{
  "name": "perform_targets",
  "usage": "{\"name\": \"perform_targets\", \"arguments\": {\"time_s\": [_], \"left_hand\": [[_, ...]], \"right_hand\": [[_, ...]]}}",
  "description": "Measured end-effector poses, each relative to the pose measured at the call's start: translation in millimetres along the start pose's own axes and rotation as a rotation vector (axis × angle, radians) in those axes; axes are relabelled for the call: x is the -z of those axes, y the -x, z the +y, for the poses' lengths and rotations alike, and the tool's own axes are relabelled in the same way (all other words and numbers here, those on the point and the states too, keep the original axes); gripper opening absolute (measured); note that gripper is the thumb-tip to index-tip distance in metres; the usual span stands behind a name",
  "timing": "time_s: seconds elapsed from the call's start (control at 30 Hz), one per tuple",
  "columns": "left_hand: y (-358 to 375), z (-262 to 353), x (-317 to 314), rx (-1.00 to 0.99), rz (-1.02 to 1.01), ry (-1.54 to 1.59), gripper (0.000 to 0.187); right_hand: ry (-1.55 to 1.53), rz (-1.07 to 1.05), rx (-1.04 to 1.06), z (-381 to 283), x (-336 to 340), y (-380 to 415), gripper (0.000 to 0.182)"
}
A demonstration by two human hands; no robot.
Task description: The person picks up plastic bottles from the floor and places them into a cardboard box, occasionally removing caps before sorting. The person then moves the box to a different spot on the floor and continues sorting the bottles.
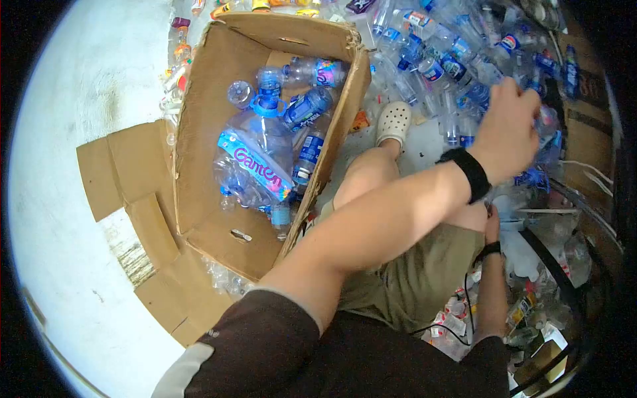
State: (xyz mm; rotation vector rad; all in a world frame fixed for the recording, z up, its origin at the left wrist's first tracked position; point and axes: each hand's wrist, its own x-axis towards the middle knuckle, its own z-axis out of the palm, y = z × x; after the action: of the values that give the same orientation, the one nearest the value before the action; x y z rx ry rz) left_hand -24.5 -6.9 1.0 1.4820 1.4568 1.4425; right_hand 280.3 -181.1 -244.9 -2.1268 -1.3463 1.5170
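My left hand (509,131), with a black band at its wrist, is stretched across to the pile of clear and blue plastic bottles (444,63) at the upper right. Its fingers are curled, and whatever lies in them is hidden from this angle. Down beside my knee is my right hand (492,224), mostly covered by the leg, so its fingers do not show. To the left stands an open cardboard box (212,179) holding several plastic bottles. The largest is a big clear jug (255,149) with a blue handle and a Ganten label; smaller bottles (308,109) lie around it.
Flattened cardboard (149,225) lies on the pale floor (73,166) left of the box. Orange and yellow bottles (182,50) line the box's far side. A foot in a cream clog (395,123) rests between box and pile. More crushed bottles (458,318) lie at lower right, near black straps.
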Motion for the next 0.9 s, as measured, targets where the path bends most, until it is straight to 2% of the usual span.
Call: {"name": "perform_targets", "arguments": {"time_s": [0.03, 0.1, 0.17, 0.3, 0.37, 0.43, 0.5, 0.53, 0.57, 0.63, 0.67, 0.7, 0.77, 0.8, 0.83, 0.87, 0.9], "left_hand": [[2.6, -0.2, 5.8, -0.012, 0.043, 0.018, 0.020], [8.0, 7.1, 34.7, 0.037, 0.028, 0.032, 0.019], [9.5, 12.2, 73.6, 0.035, 0.062, 0.001, 0.025], [29.1, 29.7, 191.3, 0.179, 0.091, 0.240, 0.024], [46.2, 19.0, 252.2, 0.277, 0.148, 0.447, 0.023], [56.9, 2.4, 311.6, 0.440, 0.262, 0.376, 0.018], [55.0, -43.3, 362.2, 0.495, 0.376, 0.235, 0.015], [50.2, -55.0, 379.7, 0.534, 0.422, 0.122, 0.014], [43.6, -71.9, 396.2, 0.517, 0.412, 0.141, 0.028], [30.0, -102.2, 414.3, 0.206, 0.517, -0.301, 0.048], [25.9, -107.9, 422.6, 0.282, 0.529, -0.315, 0.064], [29.0, -90.3, 419.0, 0.278, 0.532, -0.313, 0.064], [36.7, -58.8, 397.2, 0.302, 0.479, -0.560, 0.063], [46.4, -50.7, 384.9, 0.237, 0.411, -0.433, 0.057], [60.9, -20.0, 366.1, 0.223, 0.223, -0.208, 0.046], [79.0, -9.2, 343.5, 0.085, 0.108, -0.147, 0.036], [103.9, 31.5, 319.2, 0.147, -0.086, -0.009, 0.035]], "right_hand": [[-0.013, 0.042, -0.025, 3.5, 9.6, 20.5, 0.053], [-0.240, 0.079, -0.057, 20.3, 21.3, 57.6, 0.057], [-0.424, 0.232, -0.139, 11.8, 22.6, 116.4, 0.064], [-0.627, 0.395, -0.040, -4.4, 17.7, 214.2, 0.070], [-0.763, 0.400, 0.005, -22.5, 18.1, 255.6, 0.048], [-0.783, 0.463, -0.011, -30.8, 19.0, 287.2, 0.047], [-0.799, 0.525, -0.038, -46.0, 24.1, 311.4, 0.046], [-0.761, 0.513, -0.034, -56.9, 27.2, 321.5, 0.059], [-0.719, 0.499, -0.036, -67.6, 28.9, 330.8, 0.071], [-0.625, 0.578, 0.047, -88.7, 26.7, 337.3, 0.068], [-0.527, 0.649, 0.118, -98.2, 24.7, 338.0, 0.064], [-0.528, 0.649, 0.123, -105.9, 24.1, 339.6, 0.064], [-0.431, 0.526, 0.337, -125.1, 23.2, 340.0, 0.058], [-0.453, 0.488, 0.359, -148.7, 15.3, 347.2, 0.054], [-0.457, 0.490, 0.362, -166.1, 7.7, 350.8, 0.054], [-0.462, 0.337, 0.381, -181.4, 0.9, 353.5, 0.053], [-0.464, 0.184, 0.399, -196.4, -7.9, 354.5, 0.052]]}}
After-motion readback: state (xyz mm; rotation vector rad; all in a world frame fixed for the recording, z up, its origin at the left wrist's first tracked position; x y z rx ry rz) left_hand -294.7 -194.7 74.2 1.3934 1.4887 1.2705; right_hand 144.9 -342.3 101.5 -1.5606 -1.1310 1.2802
